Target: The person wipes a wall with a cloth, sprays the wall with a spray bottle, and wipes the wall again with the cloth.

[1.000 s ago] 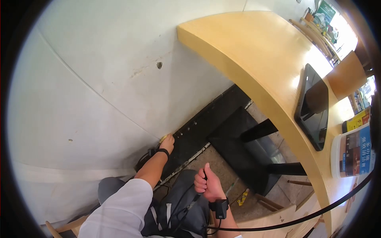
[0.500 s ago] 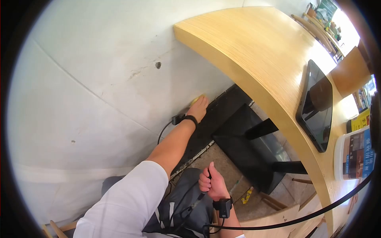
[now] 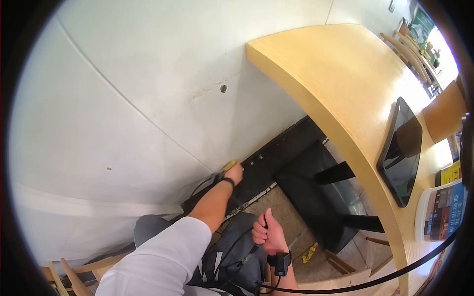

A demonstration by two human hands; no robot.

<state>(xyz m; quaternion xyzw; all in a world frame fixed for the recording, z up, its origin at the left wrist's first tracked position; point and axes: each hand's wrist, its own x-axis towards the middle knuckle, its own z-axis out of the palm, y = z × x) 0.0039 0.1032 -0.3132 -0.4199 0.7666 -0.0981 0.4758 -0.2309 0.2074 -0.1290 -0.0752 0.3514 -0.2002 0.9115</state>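
Note:
My left hand [image 3: 234, 173] is stretched out low along the white wall [image 3: 163, 128], just above a black baseboard strip [image 3: 266, 155]. Its fingers are closed around a yellow sponge-like pad [image 3: 229, 165] that rests against the wall; most of the pad is hidden. A black band and a cable sit at that wrist. Over my lap, my right hand [image 3: 269, 232] makes a fist with the thumb up. A thin black cable [image 3: 249, 250] passes into this fist and runs down over my dark grey trousers.
A wooden table [image 3: 321, 64] stands at right, bearing a black tablet [image 3: 401, 153] and a white tub [image 3: 442, 212] with a blue label. Below are its black metal base [image 3: 321, 197] and a yellow wrapper-like scrap [image 3: 309, 252]. The wall has a small hole [image 3: 223, 89].
My left hand has slid with the yellow pad along the foot of the wall, back towards me. The view has shifted a little. My right hand keeps its grip.

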